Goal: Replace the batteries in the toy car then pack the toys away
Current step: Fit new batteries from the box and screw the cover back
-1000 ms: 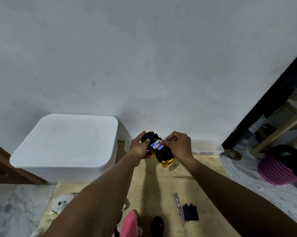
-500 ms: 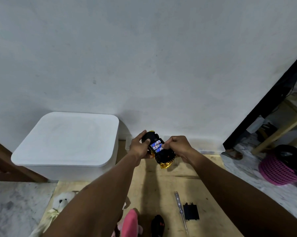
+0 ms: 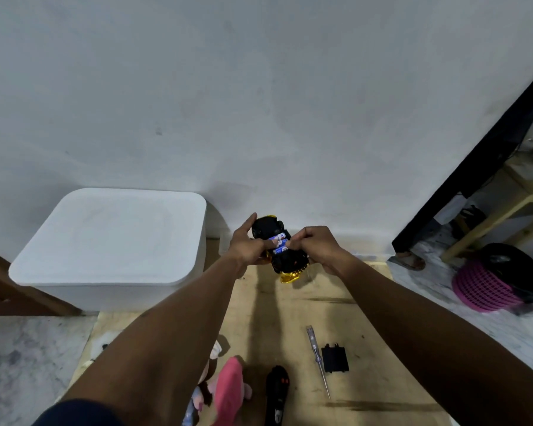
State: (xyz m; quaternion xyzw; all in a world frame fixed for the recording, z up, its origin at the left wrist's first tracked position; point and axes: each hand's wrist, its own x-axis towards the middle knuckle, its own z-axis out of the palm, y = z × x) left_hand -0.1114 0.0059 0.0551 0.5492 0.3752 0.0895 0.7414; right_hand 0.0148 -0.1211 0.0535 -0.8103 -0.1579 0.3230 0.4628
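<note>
I hold a gold toy car (image 3: pixel 289 262) upside down in the air near the wall, its black underside facing me. Blue-and-white batteries (image 3: pixel 279 242) lie side by side in the uncovered compartment. My left hand (image 3: pixel 246 245) grips the car's left side, index finger stretched along it. My right hand (image 3: pixel 315 245) grips the right side, fingertips pressing on the batteries. On the wooden board (image 3: pixel 366 318) below lie a black battery cover (image 3: pixel 335 359), a screwdriver (image 3: pixel 317 359) and a black remote control (image 3: pixel 276 395).
A white lidded storage box (image 3: pixel 111 241) stands at the left against the wall. A pink plush toy (image 3: pixel 228 392) and other soft toys lie near the bottom edge. A pink basket (image 3: pixel 486 287) and wooden furniture legs (image 3: pixel 486 222) are at the right.
My right hand's fingers came off the batteries, then returned to press on them. My left thumb has moved onto the compartment's edge. The car stays at the same spot.
</note>
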